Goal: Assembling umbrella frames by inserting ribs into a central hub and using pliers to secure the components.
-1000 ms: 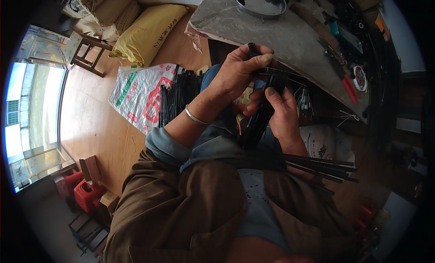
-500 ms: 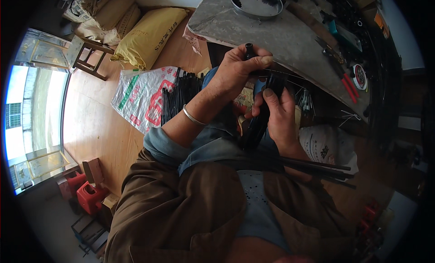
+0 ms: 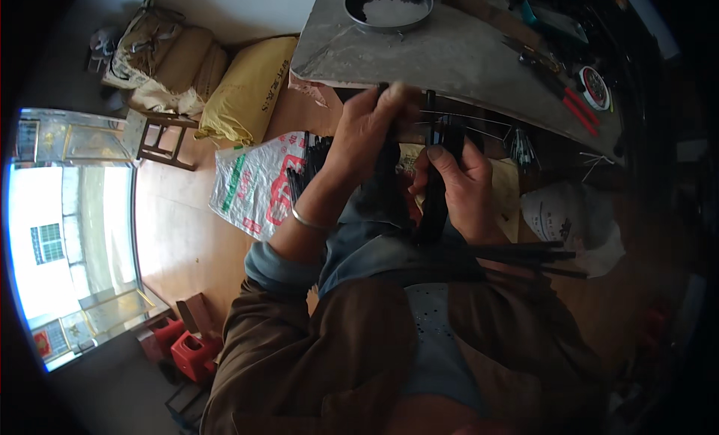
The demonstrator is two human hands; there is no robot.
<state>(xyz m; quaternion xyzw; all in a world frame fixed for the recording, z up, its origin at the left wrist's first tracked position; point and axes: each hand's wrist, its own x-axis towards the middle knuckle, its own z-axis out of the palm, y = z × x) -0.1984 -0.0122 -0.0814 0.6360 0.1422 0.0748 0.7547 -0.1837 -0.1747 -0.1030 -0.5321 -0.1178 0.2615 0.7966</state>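
My left hand (image 3: 367, 131), a bracelet on its wrist, is raised near the table edge, closed, its fingertips smeared by motion. A dark handle (image 3: 383, 86) pokes out above its fist; the rest is hidden by the fingers. Just to the right, my right hand (image 3: 466, 184) grips a bundle of slim black strips (image 3: 433, 210), held upright over my lap with the thumb pressed across the front. A thin wire (image 3: 479, 125) runs by the top of the bundle. More black rods (image 3: 532, 257) lie across my right forearm and lap, pointing right.
A grey table (image 3: 337, 56) ahead bears a metal bowl (image 3: 389, 23) with white and black material, red-handled pliers (image 3: 577, 109) and a round tin (image 3: 594, 88). Left stand a yellow sack (image 3: 251, 86), black rods (image 3: 307, 169) on a white sack (image 3: 258, 184), and red stools (image 3: 195, 354). A white bag (image 3: 573, 225) sits right.
My left hand has shifted left and slightly down, away from the bundle, and its fingers blur. The right hand keeps its grip on the strips. The whole view has turned a little.
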